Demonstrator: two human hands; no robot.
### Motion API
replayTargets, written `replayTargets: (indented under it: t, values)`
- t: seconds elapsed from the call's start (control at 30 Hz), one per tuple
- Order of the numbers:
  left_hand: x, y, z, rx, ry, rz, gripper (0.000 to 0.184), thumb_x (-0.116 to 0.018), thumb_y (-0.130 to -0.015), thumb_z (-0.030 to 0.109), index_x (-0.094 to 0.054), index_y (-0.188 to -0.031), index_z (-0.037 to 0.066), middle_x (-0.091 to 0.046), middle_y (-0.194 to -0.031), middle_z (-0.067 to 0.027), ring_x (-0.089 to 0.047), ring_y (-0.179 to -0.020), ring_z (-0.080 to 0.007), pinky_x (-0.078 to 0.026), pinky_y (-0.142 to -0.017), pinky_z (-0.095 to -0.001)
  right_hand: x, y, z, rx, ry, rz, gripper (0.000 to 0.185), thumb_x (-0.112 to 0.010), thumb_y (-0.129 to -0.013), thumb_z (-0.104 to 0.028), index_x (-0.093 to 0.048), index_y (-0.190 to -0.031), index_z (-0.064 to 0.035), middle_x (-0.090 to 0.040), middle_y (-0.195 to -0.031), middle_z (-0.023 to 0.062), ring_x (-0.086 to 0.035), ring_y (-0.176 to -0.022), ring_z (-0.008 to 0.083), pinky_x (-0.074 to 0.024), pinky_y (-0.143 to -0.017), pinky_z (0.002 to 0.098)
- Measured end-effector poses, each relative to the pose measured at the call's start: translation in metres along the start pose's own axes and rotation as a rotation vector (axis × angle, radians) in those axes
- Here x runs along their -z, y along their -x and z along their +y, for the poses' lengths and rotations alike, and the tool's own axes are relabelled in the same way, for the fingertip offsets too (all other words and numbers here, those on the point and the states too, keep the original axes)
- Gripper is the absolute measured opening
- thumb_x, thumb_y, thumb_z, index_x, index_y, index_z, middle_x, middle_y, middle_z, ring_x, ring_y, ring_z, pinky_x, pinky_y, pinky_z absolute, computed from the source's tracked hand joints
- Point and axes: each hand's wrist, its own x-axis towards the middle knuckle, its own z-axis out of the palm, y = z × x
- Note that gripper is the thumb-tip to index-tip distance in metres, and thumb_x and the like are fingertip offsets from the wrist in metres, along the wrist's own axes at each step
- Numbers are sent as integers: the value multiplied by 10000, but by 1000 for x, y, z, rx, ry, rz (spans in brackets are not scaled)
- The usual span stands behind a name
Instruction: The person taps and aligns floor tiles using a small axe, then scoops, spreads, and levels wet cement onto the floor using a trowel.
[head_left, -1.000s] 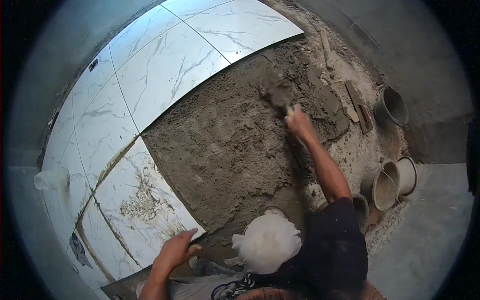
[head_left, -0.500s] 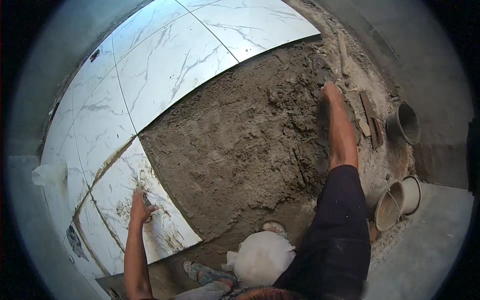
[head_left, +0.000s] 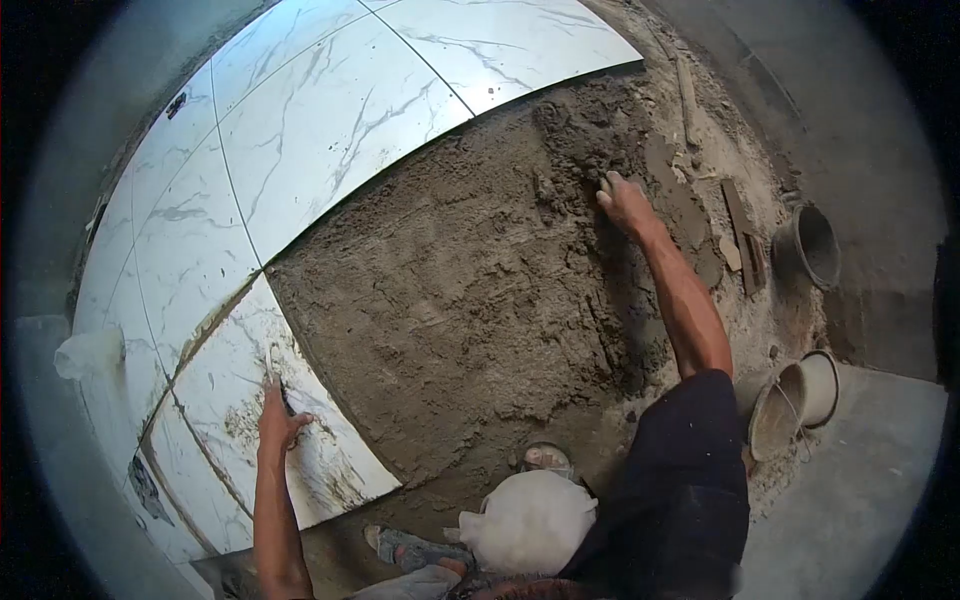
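The left hand (head_left: 276, 422), thumb spread, rests on the near-left tile (head_left: 335, 440) and might skid on its crumbs (head_left: 241, 422), while the right hand (head_left: 630, 208), curled, its grip impossible to tell, could leave hollows by working the mortar (head_left: 460, 290) right of that tile unevenly

Three round grey buckets (head_left: 806, 246) are at the right: one far, two near. One broad bed of rough grey-brown mortar (head_left: 470, 290) covers the middle, and one whitish, tube-like object (head_left: 88, 355) is at the left.
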Motion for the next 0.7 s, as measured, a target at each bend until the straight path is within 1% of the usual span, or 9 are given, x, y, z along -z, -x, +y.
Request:
replayTargets:
  t: [0.1, 0.17, 0.27, 0.37, 0.43, 0.53, 0.6, 0.63, 0.7]
  values:
    - [-12, -9, -20, -52, 98, 63, 1030, -820, -539, 118, -229, -1373, -10, -324, -1384, -235, -337, -1279, -338, -287, -1049, -350, 14, 20, -25, -40, 207, 3, 236, -555, -845, -206, -469, -969, -25, -574, -859, 229, -558, -819, 394, -415, -660, 499]
    - [-11, -10, -16, -55, 108, 63, 1028, -817, -538, 108, -229, -1373, -10, -324, -1384, -236, -328, -1285, -336, -286, -1049, -348, 18, 38, -44, 139, 283, 44, 240, -531, -862, -207, -450, -1026, -51, -567, -890, 246, -560, -842, 409, -443, -676, 486]
    - [-11, -11, -11, -100, 59, 94, 1012, -813, -537, 87, -241, -1367, -14, -361, -1357, -239, -364, -1261, -336, -313, -1030, -350, 27, 26, -29, 55, 200, 140, 246, -512, -870, -209, -443, -1065, -75, -569, -919, 240, -562, -857, 418, -461, -696, 492]
    - [-5, -7, -3, 10, 94, 32, 1005, -814, -535, 84, -255, -1364, -10, -412, -1317, -236, -417, -1214, -343, -343, -1006, -357, 11, -38, 74, -141, 276, 340, 308, -539, -849, -264, -468, -1078, -69, -589, -955, 212, -579, -885, 392, -465, -731, 501]
    - [-13, -12, -14, -5, 86, 52, 1042, -830, -490, 97, -261, -1358, -3, -456, -1281, -232, -449, -1190, -334, -363, -986, -351, 42, -48, 82, -384, 335, 238, 269, -537, -840, -256, -528, -1011, -48, -594, -999, 207, -582, -930, 382, -465, -762, 501]
    - [-10, -11, -6, 37, 63, 37, 1010, -815, -531, 80, -260, -1371, 9, -441, -1291, -230, -452, -1178, -345, -367, -984, -354, 56, -73, 107, -454, 378, 288, 211, -515, -836, -195, -579, -962, -38, -592, -1041, 198, -577, -971, 380, -473, -765, 488]
    - [-13, -11, -11, 57, 59, 40, 1012, -815, -533, 80, -258, -1376, 20, -436, -1296, -231, -451, -1179, -344, -368, -983, -352, 60, -93, 126, -462, 374, 274, 259, -497, -838, -214, -576, -953, 4, -610, -972, 239, -587, -939, 397, -472, -757, 483]
    - [-15, -12, -12, 65, 57, 45, 1014, -814, -535, 80, -256, -1380, 31, -431, -1302, -231, -450, -1181, -344, -368, -983, -349, 44, -126, 183, -509, 272, 342, 248, -504, -843, -194, -581, -878, 39, -616, -913, 243, -600, -879, 404, -479, -706, 480]
    - [-12, -10, -2, 71, 72, 36, 1017, -812, -536, 70, -253, -1385, 42, -429, -1306, -228, -450, -1183, -341, -369, -982, -346, 39, -146, 192, -497, 306, 269, 243, -517, -840, -185, -567, -907, 43, -612, -898, 247, -596, -864, 411, -473, -699, 483]
